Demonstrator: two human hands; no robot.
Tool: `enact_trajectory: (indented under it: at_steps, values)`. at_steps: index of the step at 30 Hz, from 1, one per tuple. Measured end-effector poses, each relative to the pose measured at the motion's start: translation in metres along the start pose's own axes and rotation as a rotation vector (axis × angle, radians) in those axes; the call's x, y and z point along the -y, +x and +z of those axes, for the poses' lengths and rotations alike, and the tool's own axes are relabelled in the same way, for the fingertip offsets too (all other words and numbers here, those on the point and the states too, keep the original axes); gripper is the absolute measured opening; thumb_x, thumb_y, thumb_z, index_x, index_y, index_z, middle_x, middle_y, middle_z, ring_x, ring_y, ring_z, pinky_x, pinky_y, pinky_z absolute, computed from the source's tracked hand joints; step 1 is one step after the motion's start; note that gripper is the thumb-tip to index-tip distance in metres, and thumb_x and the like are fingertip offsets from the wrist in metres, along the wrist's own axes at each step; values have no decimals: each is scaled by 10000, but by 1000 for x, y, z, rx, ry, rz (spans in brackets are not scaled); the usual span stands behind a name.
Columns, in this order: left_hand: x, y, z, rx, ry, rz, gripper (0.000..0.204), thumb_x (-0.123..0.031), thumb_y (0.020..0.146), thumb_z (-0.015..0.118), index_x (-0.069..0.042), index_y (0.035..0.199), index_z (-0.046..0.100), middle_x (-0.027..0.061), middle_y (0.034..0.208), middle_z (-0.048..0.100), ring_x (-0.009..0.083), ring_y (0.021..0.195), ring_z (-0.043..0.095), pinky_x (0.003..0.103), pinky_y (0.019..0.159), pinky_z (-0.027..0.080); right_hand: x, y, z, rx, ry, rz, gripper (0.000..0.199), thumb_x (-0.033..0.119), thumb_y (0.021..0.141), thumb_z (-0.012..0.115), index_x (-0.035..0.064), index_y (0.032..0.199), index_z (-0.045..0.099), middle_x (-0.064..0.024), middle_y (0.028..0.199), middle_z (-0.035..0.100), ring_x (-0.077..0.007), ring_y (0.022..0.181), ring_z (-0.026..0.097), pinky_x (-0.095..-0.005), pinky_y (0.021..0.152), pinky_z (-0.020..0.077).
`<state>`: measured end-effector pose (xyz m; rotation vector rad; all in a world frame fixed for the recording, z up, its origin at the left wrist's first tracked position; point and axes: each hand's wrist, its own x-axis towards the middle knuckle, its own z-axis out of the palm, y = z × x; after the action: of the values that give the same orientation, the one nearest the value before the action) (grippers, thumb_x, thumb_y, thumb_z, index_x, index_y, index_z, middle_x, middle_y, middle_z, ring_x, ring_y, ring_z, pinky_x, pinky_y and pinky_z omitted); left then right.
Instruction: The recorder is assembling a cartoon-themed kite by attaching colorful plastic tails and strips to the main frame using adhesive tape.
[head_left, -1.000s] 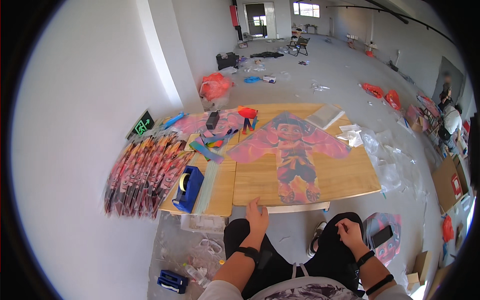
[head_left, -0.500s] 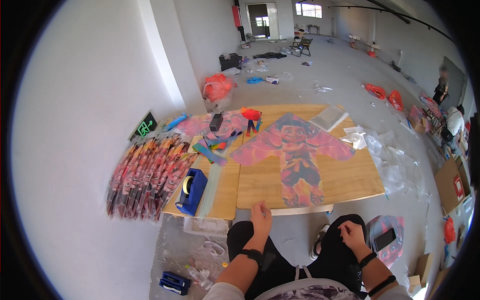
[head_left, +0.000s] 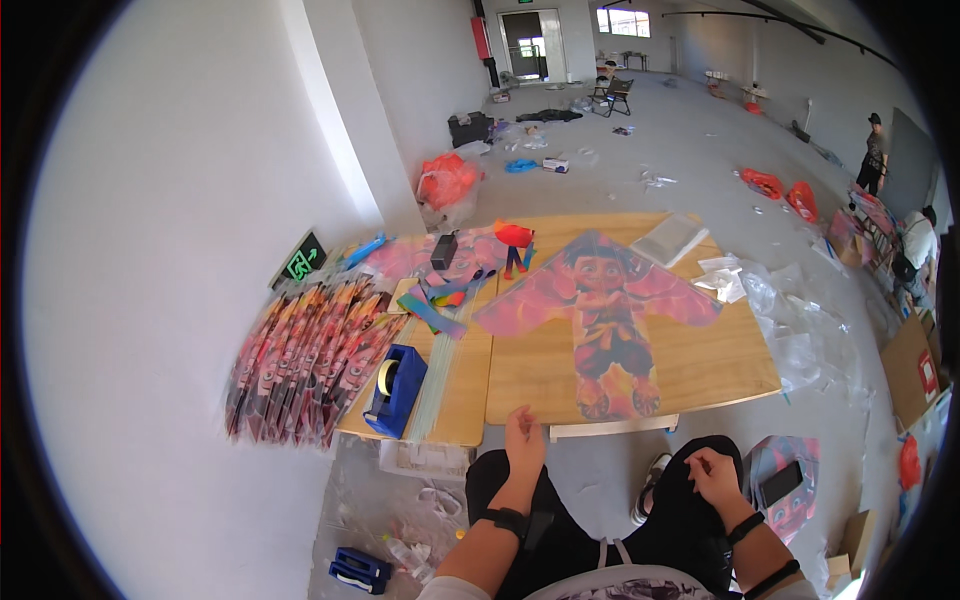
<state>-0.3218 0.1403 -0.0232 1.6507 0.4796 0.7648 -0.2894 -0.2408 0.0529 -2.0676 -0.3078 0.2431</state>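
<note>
My left hand (head_left: 525,442) is at the front edge of the wooden table (head_left: 520,375), its fingers loosely curled with nothing seen in them. My right hand (head_left: 712,474) rests by my right knee, fingers bent inward and holding nothing I can see. In front of me a printed kite (head_left: 612,310) with a cartoon child figure lies spread flat, apart from both hands. Left of it a blue tape dispenser (head_left: 400,395) stands beside a bundle of thin pale rods (head_left: 432,390). Rainbow ribbons (head_left: 435,312) lie above the rods.
Several folded, wrapped kites (head_left: 305,365) cover the table's left end near an exit sign (head_left: 303,262). Clear plastic bags (head_left: 672,240) lie at the back right. A phone (head_left: 780,484) sits on a printed sheet right of my knee. Another tape dispenser (head_left: 360,570) is on the floor.
The whole scene sits slightly farther right and lower in the picture. Both hands keep nearly the same place and pose. Nothing on the table has moved.
</note>
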Motion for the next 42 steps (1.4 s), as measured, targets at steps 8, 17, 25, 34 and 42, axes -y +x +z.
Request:
enact_trajectory:
  at_steps: [8,17,25,34,42]
  values:
    - [-13,-10,-6,102,176,-1,269,-28,949,589,-22,1218,596,85,984,649,150,789,617,279,693,512,1,84,17,-73,65,41,176,68,947,599,24,1109,653,-102,869,667,-168,653,674,-301,548,541]
    - [-9,-7,6,130,133,-39,229,-65,964,590,-24,1188,613,54,959,664,118,749,606,257,687,501,13,130,46,-70,-390,-531,293,4,831,620,57,1119,642,-167,1139,620,-361,1006,644,-415,873,537]
    - [-11,-2,3,157,159,-92,264,-38,951,574,-22,1213,604,69,973,667,147,830,647,283,703,528,37,171,50,-50,-78,-282,317,9,842,639,48,1156,645,-142,1057,650,-266,834,654,-353,735,545]
    - [-46,54,-22,89,-412,-511,372,-217,996,565,-94,1339,490,49,1081,643,121,822,604,272,708,466,6,88,9,93,-127,-109,139,79,892,674,34,1019,710,-75,705,646,-141,617,600,-286,586,474]
    - [-22,198,-86,55,-62,-265,329,-174,954,597,-82,1267,562,44,1053,646,139,818,608,285,725,489,2,65,14,-41,-153,-154,107,83,900,657,36,840,732,-51,610,623,-117,531,585,-265,533,448]
